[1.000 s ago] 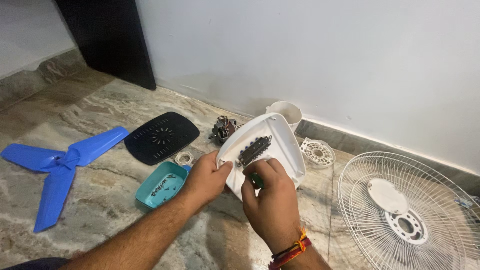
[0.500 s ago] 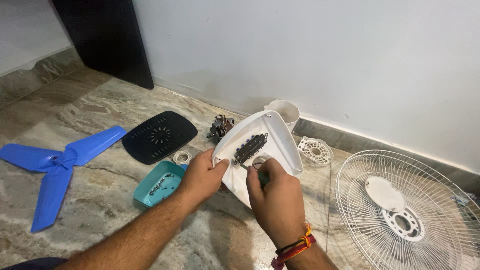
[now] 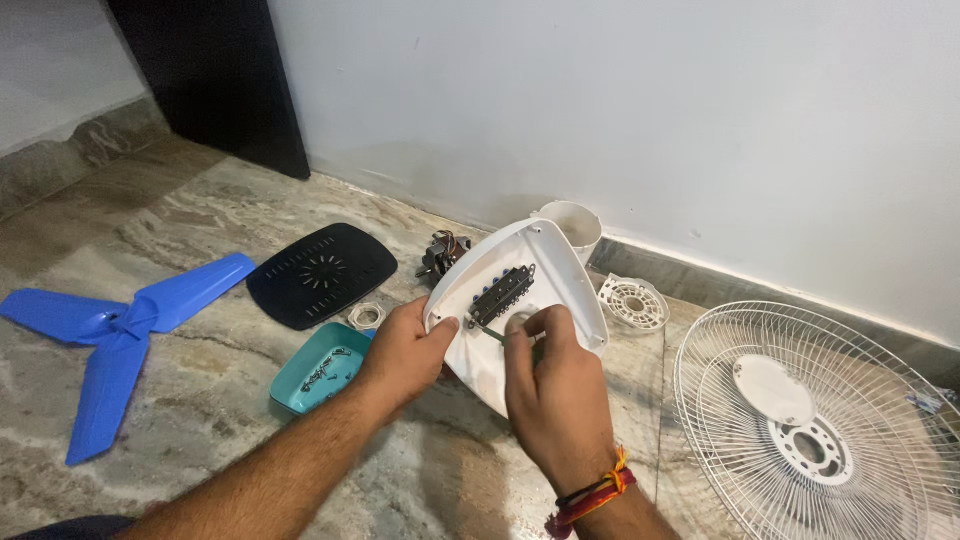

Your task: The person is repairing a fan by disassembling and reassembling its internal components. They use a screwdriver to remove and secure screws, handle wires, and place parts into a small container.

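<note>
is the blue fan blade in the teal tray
No, the blue fan blade lies flat on the stone floor, apart from the teal tray.

both forearms reach forward, side by side. left hand (image 3: pixel 405 350) curls in a grip, thumb up. right hand (image 3: pixel 553 385) pinches its fingertips (image 3: pixel 535 322) together, wrist bent.

- Just left of the left hand (image 3: pixel 405 350) fingers, a teal tray (image 3: pixel 318 368) sits on the floor; past it lie a black vented cover (image 3: pixel 320 272) and a blue fan blade (image 3: pixel 110 325).
- Right of the right hand (image 3: pixel 550 385) fingers, bare floor, then the white fan guard (image 3: pixel 830 420).
- Beyond the fingertips, the white housing (image 3: pixel 520 300), a motor (image 3: pixel 442 255) and the wall block the way.
</note>
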